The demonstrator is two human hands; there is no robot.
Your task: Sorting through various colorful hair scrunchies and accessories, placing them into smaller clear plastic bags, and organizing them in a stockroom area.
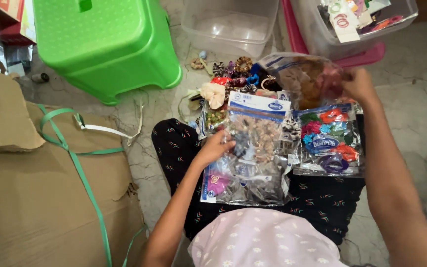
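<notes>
My left hand (214, 147) rests on a clear plastic packet of hair accessories (253, 153) lying across my lap, fingers pinching its left edge. My right hand (358, 84) is raised farther out and grips a clear zip bag (302, 79) holding brown and dark red scrunchies. A second packet of bright coloured hair bands (329, 141) lies on my right knee. Loose scrunchies and hair ties (231, 79) are heaped on the floor beyond my knees.
A green plastic stool (106, 42) stands at the upper left. A large cardboard box (35, 188) with a green strap fills the left. An empty clear tub (231, 22) and a clear tub of accessories (354, 20) on a pink lid sit at the top.
</notes>
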